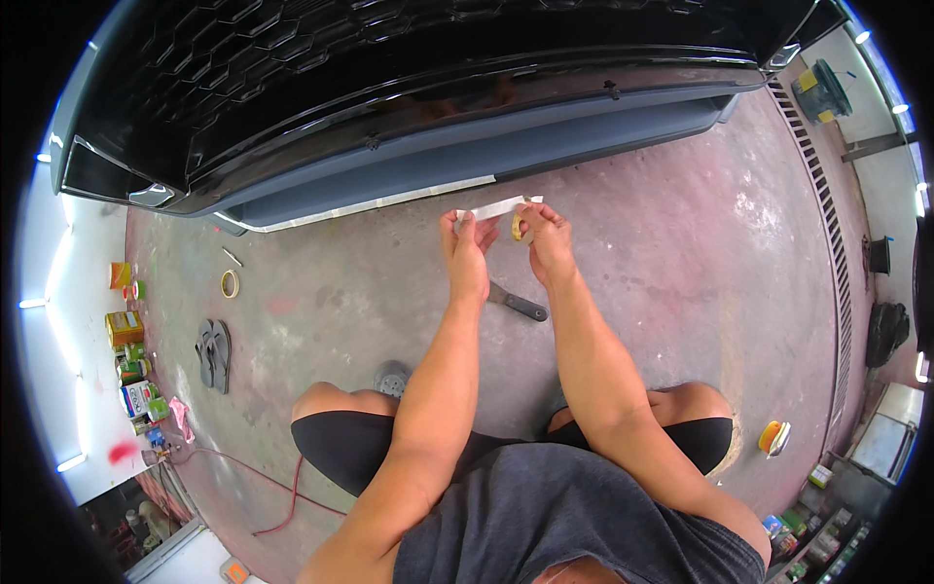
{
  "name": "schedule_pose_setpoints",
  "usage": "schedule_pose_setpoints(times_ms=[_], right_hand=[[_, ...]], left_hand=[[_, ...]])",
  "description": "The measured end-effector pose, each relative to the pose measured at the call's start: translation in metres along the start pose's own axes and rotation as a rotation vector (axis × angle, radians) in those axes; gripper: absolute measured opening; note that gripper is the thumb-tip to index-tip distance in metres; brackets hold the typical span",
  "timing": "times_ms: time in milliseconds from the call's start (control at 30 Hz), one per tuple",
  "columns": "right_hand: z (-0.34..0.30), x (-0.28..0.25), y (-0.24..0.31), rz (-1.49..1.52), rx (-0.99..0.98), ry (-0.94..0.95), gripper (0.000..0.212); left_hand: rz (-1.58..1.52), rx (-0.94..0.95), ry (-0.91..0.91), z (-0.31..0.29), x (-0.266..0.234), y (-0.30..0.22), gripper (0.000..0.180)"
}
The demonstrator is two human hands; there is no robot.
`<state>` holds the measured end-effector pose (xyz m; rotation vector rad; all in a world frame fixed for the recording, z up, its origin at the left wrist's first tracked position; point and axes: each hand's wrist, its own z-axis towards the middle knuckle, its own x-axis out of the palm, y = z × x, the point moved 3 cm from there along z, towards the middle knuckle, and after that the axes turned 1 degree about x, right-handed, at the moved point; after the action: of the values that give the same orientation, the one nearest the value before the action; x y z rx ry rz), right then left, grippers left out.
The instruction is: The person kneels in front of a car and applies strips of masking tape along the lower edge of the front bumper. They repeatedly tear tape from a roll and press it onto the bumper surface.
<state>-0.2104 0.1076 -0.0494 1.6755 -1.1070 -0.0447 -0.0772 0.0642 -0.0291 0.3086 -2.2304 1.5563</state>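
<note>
Between my two hands stretches a short white strip of masking tape (494, 208). My left hand (467, 255) pinches the strip's left end between thumb and fingers. A narrow roll of yellowish masking tape (517, 228) sits in my right hand (551, 241), whose fingers close around it at the strip's right end. Just beyond my hands is the car's front bumper (603, 131), black above with a grey lower lip. Pale tape (360, 203) runs along the left part of that lip's bottom edge and stops left of the middle.
A black-handled scraper (520, 304) lies on the floor below my hands. To the left are another tape roll (230, 283), a thin pen-like tool (232, 256) and dark flip-flops (213, 356). Cans (125, 331) line the left wall; a red hose (292, 496) trails nearby. A floor drain grate (827, 224) runs along the right.
</note>
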Motion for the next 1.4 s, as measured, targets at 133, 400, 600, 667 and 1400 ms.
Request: schedule_pose_setpoints(times_ms=[133,400,600,667,1400], right_hand=[[0.003,0.001,0.009,-0.032,-0.045,-0.092,0.006],[0.019,-0.004,0.025,-0.192,-0.126,-0.308,0.021],[0.027,-0.001,0.031,-0.173,-0.099,-0.336,0.016],[0.024,0.004,0.032,-0.18,-0.082,-0.352,0.015],[0.044,-0.002,0.028,-0.04,-0.041,-0.381,0.009]], left_hand=[[0.288,0.028,-0.093,0.016,-0.007,0.001,0.016],[0.117,-0.009,-0.278,0.03,0.027,0.004,0.023],[0.001,0.01,-0.403,0.034,0.037,0.01,0.023],[-0.015,0.032,-0.426,0.035,0.032,0.008,0.023],[0.188,0.143,-0.383,0.043,0.042,0.011,0.035]])
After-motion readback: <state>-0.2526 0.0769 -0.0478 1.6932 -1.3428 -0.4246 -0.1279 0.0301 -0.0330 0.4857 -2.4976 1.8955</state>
